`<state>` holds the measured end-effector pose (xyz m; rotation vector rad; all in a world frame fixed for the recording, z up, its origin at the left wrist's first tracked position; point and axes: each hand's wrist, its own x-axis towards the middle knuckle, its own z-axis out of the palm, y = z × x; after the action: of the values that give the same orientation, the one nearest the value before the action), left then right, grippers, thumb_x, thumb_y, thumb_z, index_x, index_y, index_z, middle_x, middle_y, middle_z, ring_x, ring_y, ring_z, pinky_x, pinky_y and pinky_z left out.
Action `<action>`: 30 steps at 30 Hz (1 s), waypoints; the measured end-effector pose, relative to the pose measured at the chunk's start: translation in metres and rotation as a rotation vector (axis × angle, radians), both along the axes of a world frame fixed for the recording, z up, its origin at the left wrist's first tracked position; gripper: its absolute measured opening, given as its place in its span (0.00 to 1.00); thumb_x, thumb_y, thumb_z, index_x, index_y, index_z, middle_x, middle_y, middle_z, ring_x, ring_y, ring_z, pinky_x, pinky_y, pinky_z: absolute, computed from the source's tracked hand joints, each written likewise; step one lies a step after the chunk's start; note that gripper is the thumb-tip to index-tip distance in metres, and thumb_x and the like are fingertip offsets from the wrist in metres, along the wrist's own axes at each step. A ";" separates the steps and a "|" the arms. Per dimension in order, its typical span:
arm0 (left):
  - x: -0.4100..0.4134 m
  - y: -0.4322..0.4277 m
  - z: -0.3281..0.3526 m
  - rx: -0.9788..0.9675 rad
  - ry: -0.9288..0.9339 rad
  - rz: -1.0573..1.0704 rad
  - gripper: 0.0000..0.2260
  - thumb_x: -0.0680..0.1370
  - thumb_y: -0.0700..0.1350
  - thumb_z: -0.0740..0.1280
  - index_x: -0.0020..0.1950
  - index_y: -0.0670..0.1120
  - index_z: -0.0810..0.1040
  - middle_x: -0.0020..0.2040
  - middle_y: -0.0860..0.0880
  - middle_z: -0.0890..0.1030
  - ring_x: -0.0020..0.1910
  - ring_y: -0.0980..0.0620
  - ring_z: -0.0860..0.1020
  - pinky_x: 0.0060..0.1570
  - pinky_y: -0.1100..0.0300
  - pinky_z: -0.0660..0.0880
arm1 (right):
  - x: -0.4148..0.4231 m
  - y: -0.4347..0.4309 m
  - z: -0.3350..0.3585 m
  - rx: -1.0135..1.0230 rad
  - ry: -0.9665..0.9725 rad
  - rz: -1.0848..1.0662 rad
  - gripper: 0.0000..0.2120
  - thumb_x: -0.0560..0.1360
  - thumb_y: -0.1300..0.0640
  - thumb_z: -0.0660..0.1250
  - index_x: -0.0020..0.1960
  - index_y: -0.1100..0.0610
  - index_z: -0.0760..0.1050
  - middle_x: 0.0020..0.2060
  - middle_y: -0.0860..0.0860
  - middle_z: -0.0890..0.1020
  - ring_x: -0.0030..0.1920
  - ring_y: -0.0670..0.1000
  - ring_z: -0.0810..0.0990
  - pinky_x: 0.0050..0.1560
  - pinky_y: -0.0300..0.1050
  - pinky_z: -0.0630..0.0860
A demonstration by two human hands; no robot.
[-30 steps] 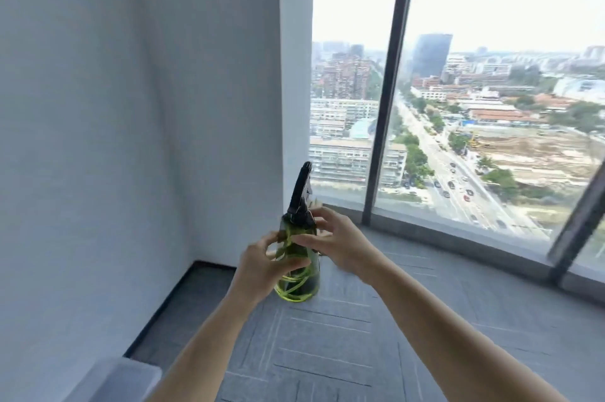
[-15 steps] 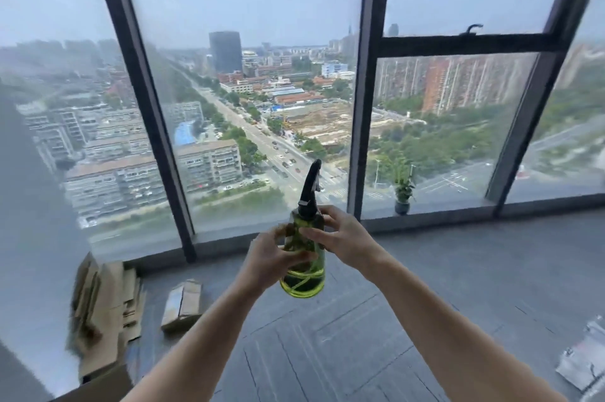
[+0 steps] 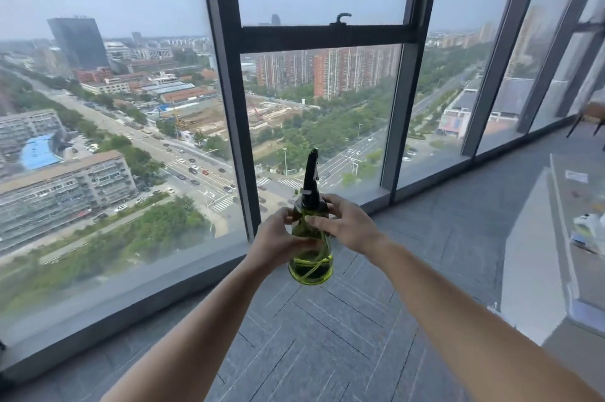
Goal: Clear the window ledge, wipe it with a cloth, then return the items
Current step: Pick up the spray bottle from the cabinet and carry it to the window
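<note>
A green see-through spray bottle with a black trigger head is held upright in front of me, over the grey floor. My left hand grips its body from the left. My right hand wraps its shoulder from the right, just under the black head. The low grey window ledge runs along the foot of the tall glass panes, beyond the bottle, and the stretch in view bears no items. No cloth is visible.
Dark window frames stand ahead. A grey counter or table with papers and small items fills the right side. Dark chair legs show at the far right. Grey carpet tiles cover the floor below my arms.
My view has swung right, from the white corner wall past cardboard pieces and a small potted plant to these panes. Both hands keep the same hold on the bottle.
</note>
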<state>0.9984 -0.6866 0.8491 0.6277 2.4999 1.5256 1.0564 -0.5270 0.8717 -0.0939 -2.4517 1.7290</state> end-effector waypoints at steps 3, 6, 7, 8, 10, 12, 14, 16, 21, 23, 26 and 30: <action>-0.068 0.066 0.007 0.003 -0.016 0.001 0.29 0.59 0.52 0.82 0.56 0.49 0.77 0.52 0.52 0.81 0.49 0.52 0.80 0.42 0.58 0.78 | -0.065 0.066 0.013 0.010 -0.014 0.021 0.20 0.74 0.56 0.73 0.65 0.54 0.75 0.58 0.51 0.81 0.58 0.49 0.79 0.52 0.35 0.76; -0.133 0.127 0.017 0.027 -0.023 -0.029 0.25 0.61 0.48 0.82 0.55 0.49 0.76 0.46 0.56 0.79 0.41 0.58 0.79 0.30 0.68 0.72 | -0.130 0.126 0.023 0.041 -0.021 0.042 0.21 0.75 0.55 0.72 0.67 0.54 0.74 0.60 0.51 0.81 0.60 0.49 0.79 0.49 0.30 0.73; -0.154 0.147 0.020 0.034 -0.025 -0.038 0.25 0.62 0.47 0.81 0.55 0.48 0.76 0.45 0.57 0.78 0.39 0.59 0.78 0.29 0.68 0.72 | -0.152 0.146 0.025 0.044 -0.020 0.039 0.22 0.75 0.55 0.72 0.67 0.53 0.74 0.60 0.51 0.81 0.60 0.48 0.79 0.49 0.31 0.73; -0.174 0.166 0.022 0.034 -0.025 -0.040 0.25 0.62 0.46 0.81 0.55 0.47 0.75 0.44 0.58 0.77 0.40 0.59 0.78 0.30 0.66 0.73 | -0.173 0.164 0.025 0.043 -0.020 0.029 0.22 0.74 0.55 0.72 0.67 0.53 0.74 0.60 0.50 0.81 0.61 0.48 0.78 0.50 0.32 0.73; -0.215 0.201 0.023 0.016 -0.012 -0.024 0.26 0.62 0.47 0.82 0.55 0.47 0.75 0.44 0.57 0.77 0.42 0.55 0.78 0.34 0.61 0.75 | -0.215 0.197 0.024 0.045 -0.010 0.001 0.22 0.74 0.54 0.73 0.67 0.53 0.74 0.60 0.50 0.81 0.61 0.48 0.78 0.57 0.39 0.75; -0.257 0.237 0.022 -0.009 0.005 -0.020 0.26 0.61 0.47 0.81 0.56 0.46 0.77 0.46 0.54 0.79 0.45 0.52 0.78 0.36 0.62 0.74 | -0.258 0.232 0.017 0.061 -0.005 -0.018 0.23 0.74 0.52 0.72 0.68 0.52 0.73 0.61 0.50 0.81 0.63 0.49 0.77 0.65 0.48 0.74; -0.300 0.273 0.018 -0.030 0.024 -0.028 0.27 0.61 0.48 0.82 0.55 0.46 0.77 0.47 0.53 0.79 0.46 0.53 0.77 0.38 0.67 0.72 | -0.302 0.268 0.010 0.073 -0.006 -0.031 0.24 0.74 0.50 0.72 0.68 0.52 0.72 0.62 0.49 0.81 0.64 0.49 0.77 0.68 0.51 0.72; -0.340 0.307 0.015 -0.028 0.024 -0.038 0.26 0.60 0.50 0.82 0.54 0.47 0.77 0.45 0.54 0.78 0.43 0.57 0.76 0.36 0.68 0.70 | -0.343 0.304 0.004 0.068 -0.006 -0.038 0.24 0.74 0.50 0.72 0.68 0.51 0.72 0.62 0.48 0.80 0.64 0.48 0.77 0.69 0.52 0.71; -0.446 0.394 0.010 -0.043 0.012 -0.039 0.28 0.59 0.53 0.82 0.53 0.47 0.76 0.45 0.54 0.79 0.43 0.57 0.77 0.35 0.66 0.69 | -0.448 0.390 -0.001 0.055 -0.035 -0.043 0.24 0.74 0.50 0.72 0.68 0.51 0.72 0.63 0.48 0.79 0.65 0.47 0.75 0.68 0.49 0.71; -0.486 0.428 0.010 -0.047 0.002 -0.028 0.28 0.58 0.53 0.82 0.52 0.47 0.75 0.47 0.52 0.79 0.45 0.53 0.78 0.35 0.64 0.70 | -0.486 0.423 0.001 0.048 -0.052 -0.034 0.24 0.74 0.51 0.72 0.69 0.50 0.71 0.63 0.48 0.79 0.63 0.47 0.75 0.60 0.41 0.72; -0.539 0.478 0.007 -0.040 -0.002 -0.013 0.29 0.58 0.52 0.82 0.52 0.46 0.75 0.48 0.50 0.80 0.46 0.51 0.78 0.35 0.63 0.70 | -0.540 0.472 0.002 0.028 -0.062 -0.012 0.24 0.75 0.52 0.72 0.69 0.50 0.71 0.62 0.47 0.79 0.61 0.45 0.76 0.51 0.33 0.71; -0.604 0.540 -0.001 -0.033 -0.005 0.024 0.30 0.58 0.53 0.82 0.53 0.46 0.74 0.48 0.50 0.79 0.47 0.51 0.78 0.36 0.62 0.72 | -0.613 0.536 -0.008 0.044 -0.074 0.012 0.24 0.74 0.50 0.73 0.68 0.48 0.71 0.62 0.46 0.79 0.64 0.47 0.76 0.65 0.46 0.73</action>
<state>0.3939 -0.1467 0.8484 0.5907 2.5328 1.4881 0.4432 0.0090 0.8636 -0.1412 -2.5467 1.7045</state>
